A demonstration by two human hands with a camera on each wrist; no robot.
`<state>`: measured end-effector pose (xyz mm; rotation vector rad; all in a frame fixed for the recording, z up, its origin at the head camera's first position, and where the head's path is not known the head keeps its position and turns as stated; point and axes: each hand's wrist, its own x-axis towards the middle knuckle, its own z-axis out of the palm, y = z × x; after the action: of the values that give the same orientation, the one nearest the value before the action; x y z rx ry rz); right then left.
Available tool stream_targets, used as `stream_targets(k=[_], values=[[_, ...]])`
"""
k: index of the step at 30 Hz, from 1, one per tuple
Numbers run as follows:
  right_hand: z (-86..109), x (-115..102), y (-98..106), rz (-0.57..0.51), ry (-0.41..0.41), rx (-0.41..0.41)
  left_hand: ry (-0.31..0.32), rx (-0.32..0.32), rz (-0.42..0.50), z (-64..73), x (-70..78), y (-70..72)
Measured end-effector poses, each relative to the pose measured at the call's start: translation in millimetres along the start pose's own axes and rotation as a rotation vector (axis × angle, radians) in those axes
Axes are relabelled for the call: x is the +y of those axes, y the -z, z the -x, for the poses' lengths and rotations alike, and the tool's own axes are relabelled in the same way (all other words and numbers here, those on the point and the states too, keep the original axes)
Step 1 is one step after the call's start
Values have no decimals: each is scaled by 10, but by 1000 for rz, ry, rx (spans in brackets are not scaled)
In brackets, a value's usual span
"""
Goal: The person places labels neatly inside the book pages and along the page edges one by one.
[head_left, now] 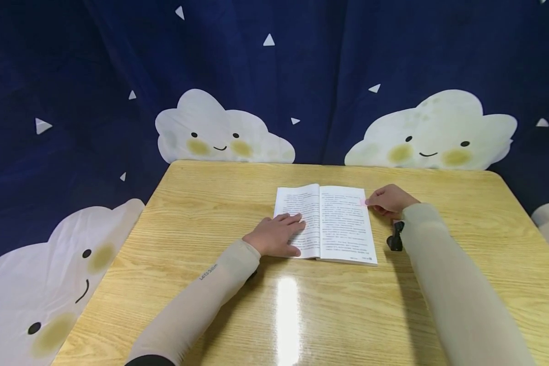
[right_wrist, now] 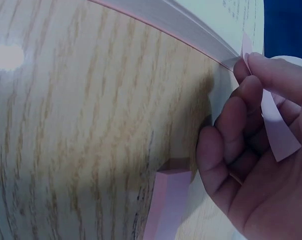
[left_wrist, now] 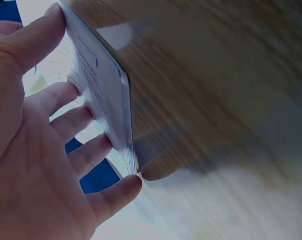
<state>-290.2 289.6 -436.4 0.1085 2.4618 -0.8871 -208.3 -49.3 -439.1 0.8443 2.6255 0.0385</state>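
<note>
White-paged printed book (head_left: 345, 223) lies open, mid-worktop (head_left: 210, 203). Left hand (head_left: 276, 235) spread on left page; right hand (head_left: 392, 199), well apart, pinches thin pink paper strip (right_wrist: 279, 131) at right page's outer edge. Strip likely feather-light, limp, easily creased; best pinched close to the page. Loose leaves may spring; flat fingers suit.

- Head view: bright and fairly sharp, white glare (head_left: 287, 320) streaking the near table (head_left: 347, 315).
- Soft shadows fall beside the right sleeve (head_left: 455, 284) and left sleeve (head_left: 192, 310).
- Left wrist view: dim, bluish, wood grain blurred.
- Right wrist view: round glare spot (right_wrist: 5, 57), shadow beside the right hand (right_wrist: 256, 150).
</note>
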Motion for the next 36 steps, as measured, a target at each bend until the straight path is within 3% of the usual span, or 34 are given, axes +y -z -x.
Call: stream_targets(k=[11,36], values=[[-3,0,-25,-36,-46,-9,-7,3,9,7,-1,-6],[16,-60,-25,-43,-50,-14,-4,1,6,4,-5,7]])
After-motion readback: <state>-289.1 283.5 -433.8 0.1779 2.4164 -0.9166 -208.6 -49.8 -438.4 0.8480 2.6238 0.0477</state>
